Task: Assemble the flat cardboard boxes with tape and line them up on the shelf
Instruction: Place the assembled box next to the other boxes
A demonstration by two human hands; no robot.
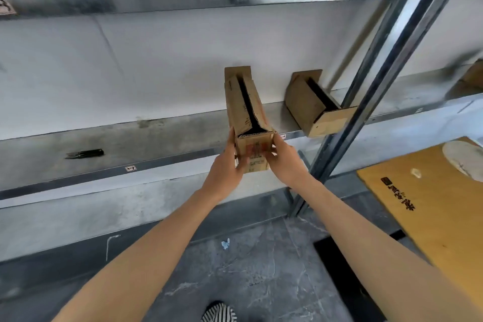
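- While the shelf (156, 144) carries a dark hand tool (85, 153) at its left, well apart from the boxes, I cannot tell what kind of tool it is.
- The left hand (227, 170) reaches forward on a straight arm. Its grip is closed on the near end of the long box (247, 112), palm on the left side and thumb across the printed end face.
- That box points lengthwise at the wall, with its far end over the shelf and its near end past the front edge. Its top flaps gape along a dark seam.
- The right hand (283, 162) mirrors the left, its grip holding the same end's right corner.
- I judge the step to be placing. The next move calls for a level push inward, squared beside the second box (311, 107), which lies skewed and overhanging near the metal upright (379, 86).
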